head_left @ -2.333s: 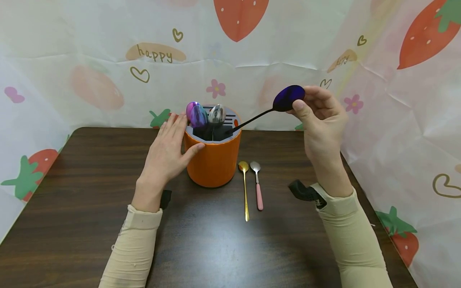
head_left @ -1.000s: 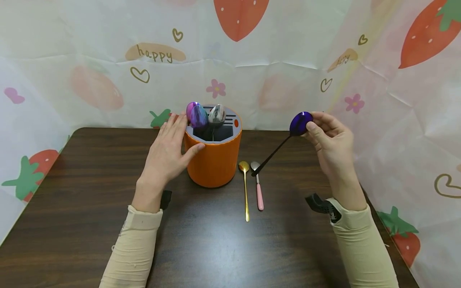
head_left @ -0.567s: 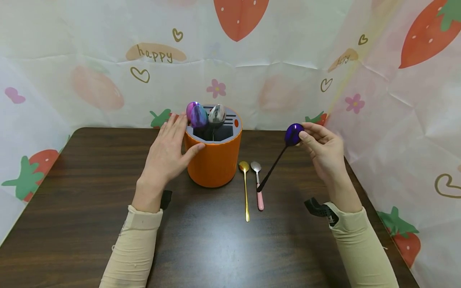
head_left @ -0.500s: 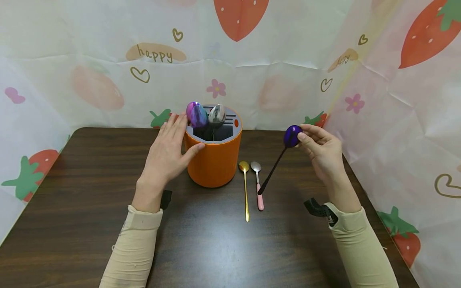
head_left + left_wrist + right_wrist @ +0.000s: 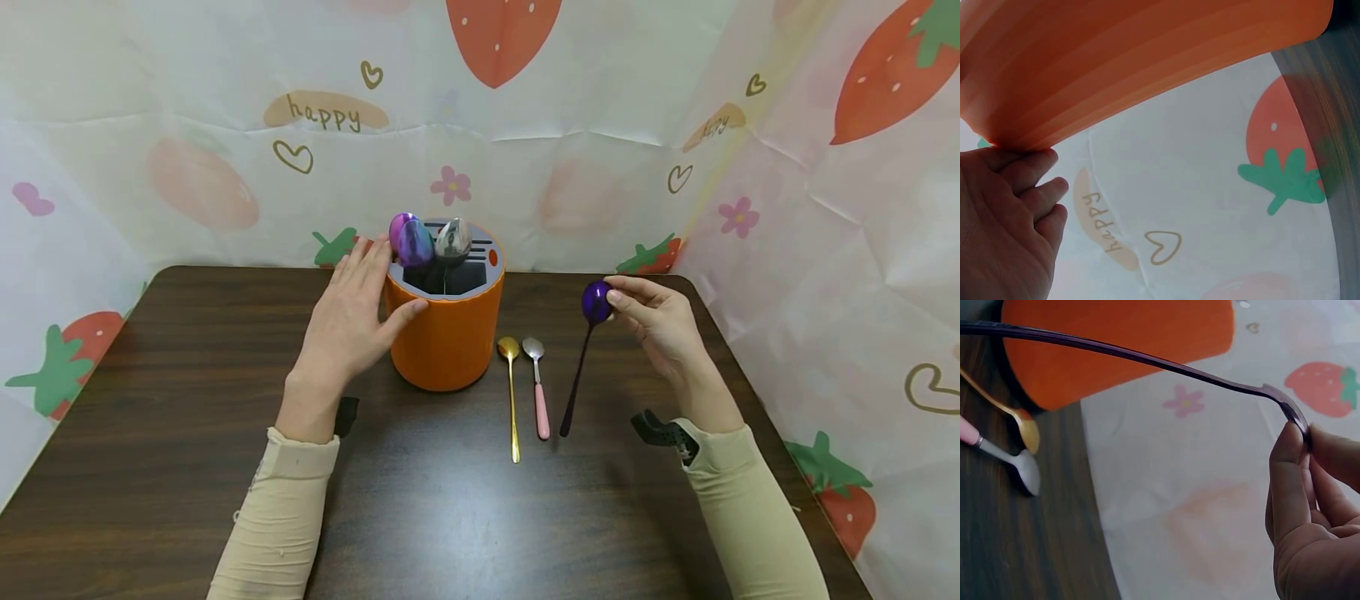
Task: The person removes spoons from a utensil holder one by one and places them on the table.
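My right hand [image 5: 660, 333] pinches a dark purple spoon [image 5: 597, 303] by its bowl between thumb and fingers; the handle slants down toward the table. In the right wrist view the same spoon [image 5: 1147, 359] stretches leftward from the fingertips. My left hand [image 5: 348, 321] rests against the left side of an orange cylindrical holder [image 5: 446, 346], fingers straight, thumb at the rim. Out of the holder's top stick a purple-blue spoon [image 5: 414, 243], a silver spoon [image 5: 453, 240] and a pinkish-purple one [image 5: 399, 225] partly behind. Whether the held spoon's handle tip touches the table, I cannot tell.
A gold spoon [image 5: 513, 400] and a silver spoon with a pink handle [image 5: 541, 408] lie side by side on the dark wooden table [image 5: 450, 517], right of the holder. A strawberry-print cloth [image 5: 585, 100] hangs behind the table and along its sides.
My right hand has taken the purple spoon away from the holder, down and right, then slightly back left, its handle swinging steeper, now right of the pink-handled spoon. The left hand has stayed put.
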A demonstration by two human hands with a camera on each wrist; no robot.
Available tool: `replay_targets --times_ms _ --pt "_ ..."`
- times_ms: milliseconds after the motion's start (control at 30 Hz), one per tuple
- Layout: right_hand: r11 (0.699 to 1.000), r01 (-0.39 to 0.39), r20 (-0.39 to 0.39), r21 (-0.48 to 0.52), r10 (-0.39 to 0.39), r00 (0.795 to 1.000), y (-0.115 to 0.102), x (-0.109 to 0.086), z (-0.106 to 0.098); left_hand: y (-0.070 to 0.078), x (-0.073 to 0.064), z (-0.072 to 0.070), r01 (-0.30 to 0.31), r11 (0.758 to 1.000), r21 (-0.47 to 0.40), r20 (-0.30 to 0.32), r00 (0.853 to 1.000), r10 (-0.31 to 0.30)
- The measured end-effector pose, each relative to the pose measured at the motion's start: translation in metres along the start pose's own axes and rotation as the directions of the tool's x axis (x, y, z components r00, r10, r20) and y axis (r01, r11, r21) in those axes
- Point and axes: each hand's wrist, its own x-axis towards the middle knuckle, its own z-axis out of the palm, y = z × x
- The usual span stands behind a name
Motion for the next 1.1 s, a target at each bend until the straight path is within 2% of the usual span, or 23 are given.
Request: replay_targets --times_ms 267,433,633,1100 --pt "0.993 -0.088 0.012 -0.075 0.089 0.996 0.017 0.015 -0.012 -0.001 0.001 0.0 -0.008 1.0 0.005 -0.003 1.0 0.008" --pt "0.986 -0.155 0.013 -0.058 0.156 0.988 0.03 0.023 -0.02 0.0 0.001 0.001 -0.007 1.0 0.0 0.001 1.0 0.007" --pt "0.98 -0.198 0.018 -0.034 0.198 0.98 0.043 0.032 -0.026 0.0 0.001 0.001 -0.004 1.0 0.0 0.002 1.0 0.004" --pt "0.949 -0.281 -0.033 -0.142 0.279 0.96 0.071 0.052 -0.036 -0.001 0.0 0.0 0.003 1.0 0.004 0.004 1.0 -0.003"
